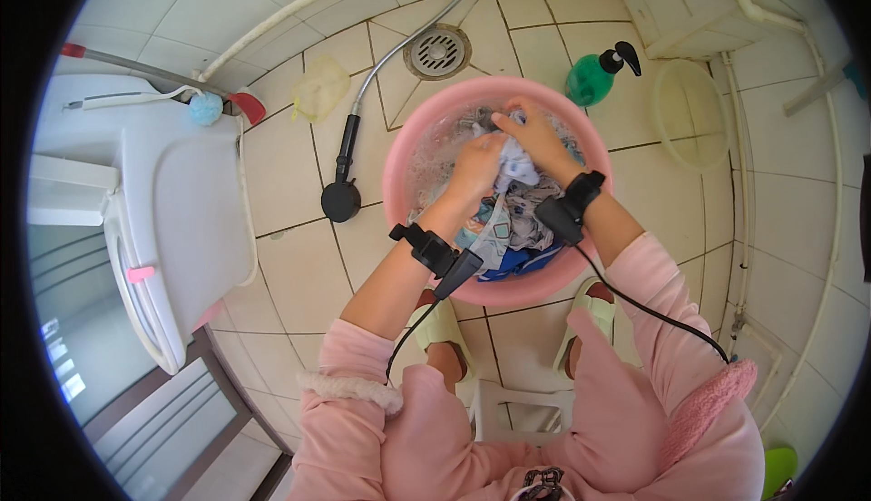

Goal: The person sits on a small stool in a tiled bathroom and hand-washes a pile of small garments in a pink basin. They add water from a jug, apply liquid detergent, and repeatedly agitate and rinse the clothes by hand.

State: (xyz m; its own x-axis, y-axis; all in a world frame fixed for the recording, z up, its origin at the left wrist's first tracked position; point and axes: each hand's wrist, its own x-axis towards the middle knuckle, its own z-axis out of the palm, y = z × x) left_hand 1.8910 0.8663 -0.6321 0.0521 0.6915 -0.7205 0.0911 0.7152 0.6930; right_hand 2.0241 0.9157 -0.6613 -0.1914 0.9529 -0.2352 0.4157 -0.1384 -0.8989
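Note:
A round pink plastic basin stands on the tiled floor before my feet, holding sudsy water and wet laundry. Both hands grip one white cloth with small blue marks, bunched above the suds. My left hand holds its left side, and my right hand pinches it from the upper right. Under the cloth lie a grey patterned garment, a light patterned fabric and a blue garment. The fingertips are partly hidden in the folds.
Left of the basin lies a black shower head on its metal hose, near a floor drain. A green pump bottle stands close to the basin's upper right rim. A translucent basin leans by the right wall. A white washbasin juts in at left.

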